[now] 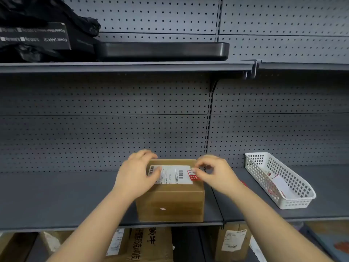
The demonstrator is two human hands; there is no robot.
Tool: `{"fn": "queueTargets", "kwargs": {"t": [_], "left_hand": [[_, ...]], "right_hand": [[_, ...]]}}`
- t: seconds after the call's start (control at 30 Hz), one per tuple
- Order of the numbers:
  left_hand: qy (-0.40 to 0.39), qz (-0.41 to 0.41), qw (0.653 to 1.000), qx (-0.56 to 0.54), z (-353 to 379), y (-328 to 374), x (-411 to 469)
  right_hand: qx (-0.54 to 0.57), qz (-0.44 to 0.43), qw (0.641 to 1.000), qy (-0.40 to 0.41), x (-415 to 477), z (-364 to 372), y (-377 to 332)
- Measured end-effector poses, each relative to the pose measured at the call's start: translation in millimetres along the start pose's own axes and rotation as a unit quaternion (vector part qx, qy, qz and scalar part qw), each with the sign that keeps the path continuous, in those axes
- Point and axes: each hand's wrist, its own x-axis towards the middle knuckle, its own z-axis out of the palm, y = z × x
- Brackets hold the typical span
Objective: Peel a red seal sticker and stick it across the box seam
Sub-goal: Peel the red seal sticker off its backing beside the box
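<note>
Left hand (137, 173) flat on box (171, 201); right hand (215, 173) curled over red sticker (193, 175).

Stockroom / shop backroom, prob. a packing area. Grey metal shelving (56, 201) w/ pegboard back panels (113, 129); brown carton w/ shipping label (171, 197) on a shelf, more labelled cartons (233, 241) below, white plastic basket (279, 178) of sticker sheets.

Left hand (137, 172): palm down, fingers spread and flat, forearm reaching forward
Right hand (215, 172): fingers curled inward, thumb and forefinger tips pinched together
Both forearms: bare, extended, angled inward
</note>
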Motion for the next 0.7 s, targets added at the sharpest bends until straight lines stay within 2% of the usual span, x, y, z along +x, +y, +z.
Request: {"fn": "queueTargets", "kwargs": {"t": [0.2, 0.5, 0.7], "left_hand": [[-0.050, -0.059, 0.994, -0.074, 41.8, 2.2, 0.7], [-0.104, -0.050, 0.993, 0.037, 77.7, -3.0, 4.5], [-0.118, -0.047, 0.990, 0.062, 80.4, -1.8, 1.8]], "right_hand": [[-0.037, 0.033, 0.998, -0.027, 2.2, 15.5, 31.7], [-0.077, 0.003, 0.996, -0.038, 25.7, 38.0, 64.5], [-0.063, -0.020, 0.987, -0.145, 50.7, 33.6, 77.0]]}}
